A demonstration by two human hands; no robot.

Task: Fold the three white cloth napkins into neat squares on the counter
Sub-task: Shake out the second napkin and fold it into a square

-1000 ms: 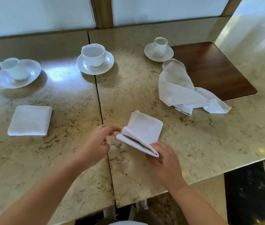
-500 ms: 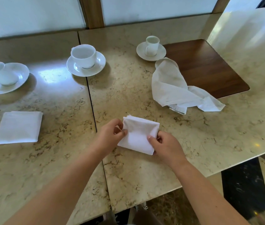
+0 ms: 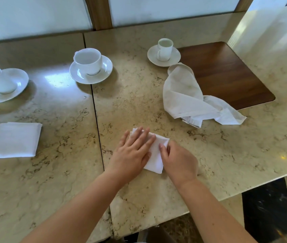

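On the left of the surface (image 3: 55,172) sits a cup on a saucer (image 3: 4,85), and nearer me a folded napkin (image 3: 15,140). Next comes a big cup (image 3: 88,61). In the middle my left hand (image 3: 132,154) lies flat with straight fingers on the small napkin (image 3: 155,160). My right hand (image 3: 178,161) pinches its right edge. Farther right a crumpled napkin (image 3: 188,100) lies loose below a little cup (image 3: 164,49), partly on a brown mat (image 3: 227,72).

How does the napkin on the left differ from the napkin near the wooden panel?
The left napkin is folded into a neat flat square; the napkin near the wooden panel lies crumpled and unfolded. The left one looks compact, the other sprawls, partly over the panel's edge. Both are white cloth and untouched by hands.
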